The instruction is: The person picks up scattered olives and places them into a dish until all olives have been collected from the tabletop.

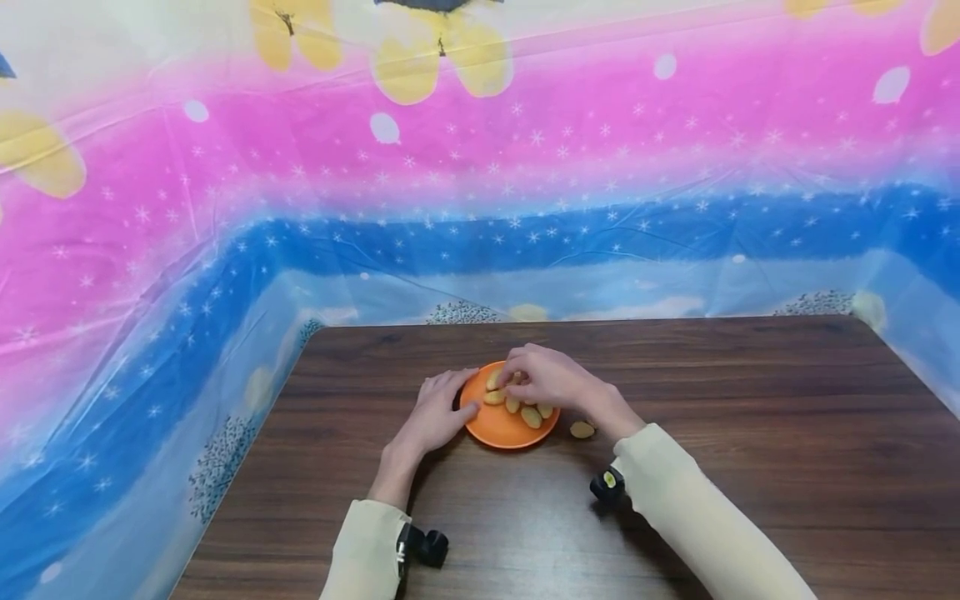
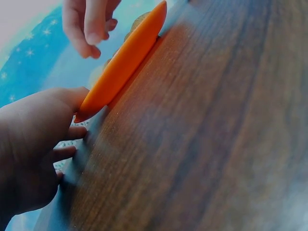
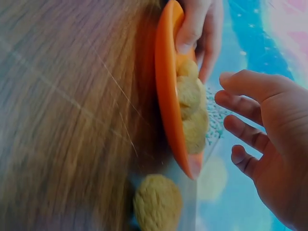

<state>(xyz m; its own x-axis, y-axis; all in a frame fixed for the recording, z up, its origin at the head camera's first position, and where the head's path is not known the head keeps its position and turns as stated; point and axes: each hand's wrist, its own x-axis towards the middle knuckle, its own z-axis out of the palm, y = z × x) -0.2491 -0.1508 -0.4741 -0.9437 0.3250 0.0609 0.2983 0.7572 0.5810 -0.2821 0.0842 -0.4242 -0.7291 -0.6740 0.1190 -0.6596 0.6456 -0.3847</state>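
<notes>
An orange plate rests on the wooden table with several tan, oval, rough-skinned pieces on it, which look like nuts in their shells. My left hand holds the plate's left edge, thumb over the rim and fingers along the outside. Over the plate's far right side hovers my right hand. In the right wrist view its fingers are loosely bent and apart, with nothing between them. One more tan oval piece lies on the table to the right of the plate, below the right wrist.
The dark brown table extends to both sides and in front of the plate. A pink and blue patterned cloth hangs behind it and along its sides. Small black cameras sit at both cuffs.
</notes>
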